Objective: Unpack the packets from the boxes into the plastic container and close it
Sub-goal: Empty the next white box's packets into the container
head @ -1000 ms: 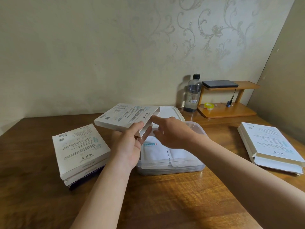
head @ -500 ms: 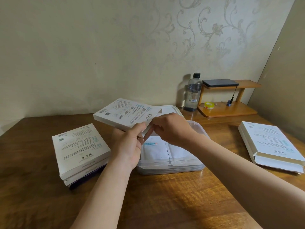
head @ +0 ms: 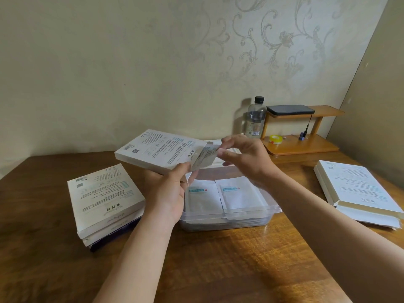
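My left hand [head: 169, 193] grips a flat white printed box [head: 157, 150] from below, holding it tilted above the left rim of the clear plastic container [head: 225, 224]. The fingertips of my right hand [head: 244, 158] pinch the box's end flap [head: 206, 158], which stands lifted open and looks blurred. Inside the container lie white packets [head: 239, 196] with teal labels, side by side. The container's lid [head: 218, 142] lies just behind it, mostly hidden by the box and my right hand.
A stack of closed white boxes [head: 102, 201] sits on the wooden table at the left. Opened boxes [head: 358, 191] lie at the right edge. At the back right stand a water bottle [head: 255, 118] and a wooden shelf [head: 303, 145] with a dark device and yellow tape.
My right hand went from reaching toward the box end to pinching its flap and pulling it open. The box has risen slightly and shifted a little to the right.
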